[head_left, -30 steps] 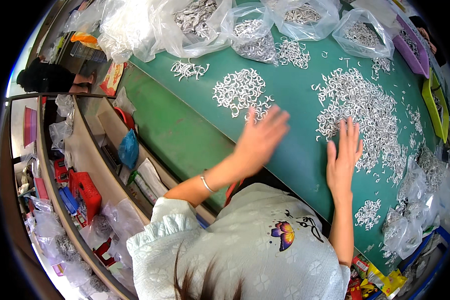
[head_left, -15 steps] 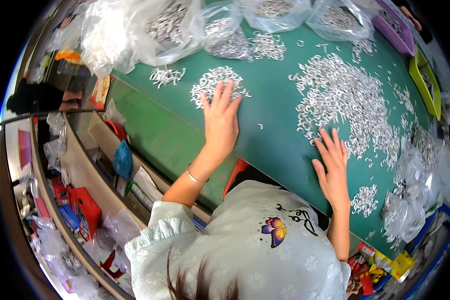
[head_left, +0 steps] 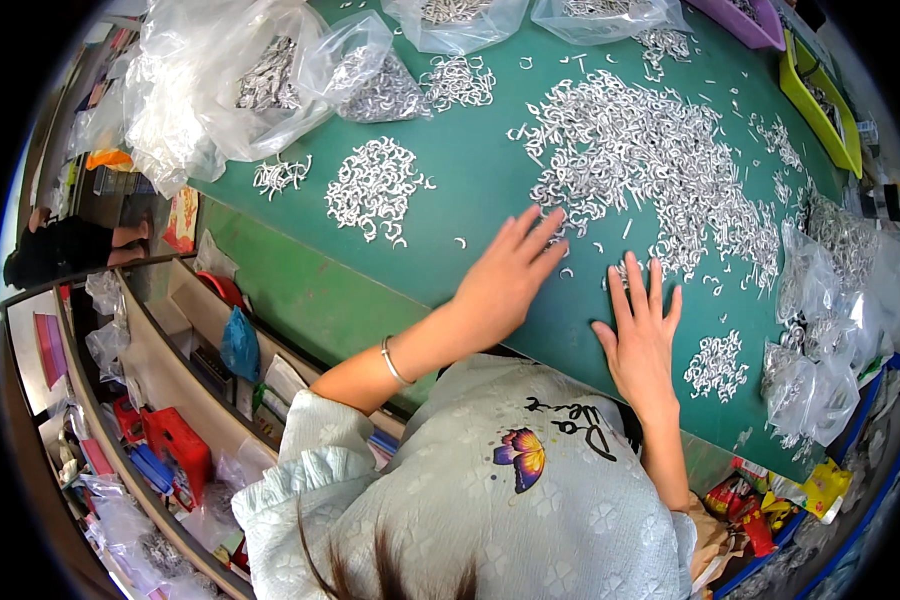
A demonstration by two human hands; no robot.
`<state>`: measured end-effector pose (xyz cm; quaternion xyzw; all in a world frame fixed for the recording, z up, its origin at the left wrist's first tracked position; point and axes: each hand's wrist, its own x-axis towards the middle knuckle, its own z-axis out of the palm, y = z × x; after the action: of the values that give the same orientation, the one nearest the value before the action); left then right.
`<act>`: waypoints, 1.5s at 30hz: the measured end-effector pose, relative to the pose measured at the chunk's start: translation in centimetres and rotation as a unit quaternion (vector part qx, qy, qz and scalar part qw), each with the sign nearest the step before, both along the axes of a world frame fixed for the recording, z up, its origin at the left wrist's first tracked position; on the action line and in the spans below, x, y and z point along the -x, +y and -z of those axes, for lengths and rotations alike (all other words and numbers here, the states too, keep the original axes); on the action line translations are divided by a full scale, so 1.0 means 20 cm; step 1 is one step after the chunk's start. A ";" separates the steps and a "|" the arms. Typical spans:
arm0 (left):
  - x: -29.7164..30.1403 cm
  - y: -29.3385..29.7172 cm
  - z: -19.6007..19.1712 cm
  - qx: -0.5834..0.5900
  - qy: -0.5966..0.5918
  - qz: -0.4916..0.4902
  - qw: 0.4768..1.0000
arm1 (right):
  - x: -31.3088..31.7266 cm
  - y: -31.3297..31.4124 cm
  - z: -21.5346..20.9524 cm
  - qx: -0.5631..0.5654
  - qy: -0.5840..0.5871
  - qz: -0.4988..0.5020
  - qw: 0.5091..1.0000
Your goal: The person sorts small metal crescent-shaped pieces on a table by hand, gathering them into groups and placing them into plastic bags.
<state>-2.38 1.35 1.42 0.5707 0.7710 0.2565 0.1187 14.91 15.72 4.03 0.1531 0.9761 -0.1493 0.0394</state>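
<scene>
Small silver C-shaped metal pieces lie in a large heap [head_left: 650,150] on the green tabletop [head_left: 470,180]. At the heap's near left edge, my left hand [head_left: 505,275] has its fingers stretched out over a few loose pieces. Just right of it, my right hand [head_left: 640,345] lies flat with spread fingers, fingertips by some stray pieces near the heap. Neither hand grips anything that I can see. Farther left sits a smaller round pile [head_left: 375,188] of the same pieces, with a little cluster [head_left: 282,176] beside it. Another small pile [head_left: 717,366] is right of my right hand.
Clear plastic bags [head_left: 370,85] of metal pieces line the far edge. A purple bin [head_left: 760,30] and a yellow-green bin [head_left: 820,110] stand at the far right. More bags [head_left: 815,385] crowd the right edge. Cluttered shelves [head_left: 185,370] run along the left, where another person [head_left: 70,245] is partly visible.
My left hand has left the round pile and moved right to the large heap's near edge. The right hand stays near the heap, fingers spread. The whole view has shifted somewhat.
</scene>
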 end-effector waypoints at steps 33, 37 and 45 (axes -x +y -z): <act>-0.24 0.03 -0.02 -0.083 -0.015 -0.088 0.993 | -0.26 -0.06 -0.03 0.081 0.092 0.058 0.991; -0.27 0.07 -0.01 -0.079 -0.003 -0.079 0.994 | -0.03 -0.06 0.00 -0.001 0.055 0.040 0.998; -0.22 0.00 -0.01 -0.074 -0.020 -0.111 0.991 | -0.15 -0.09 -0.03 0.045 0.028 0.022 0.998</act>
<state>1.97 1.43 1.58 0.4837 0.8059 0.3357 0.0623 17.86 13.92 4.55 0.1679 0.9656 -0.1979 0.0152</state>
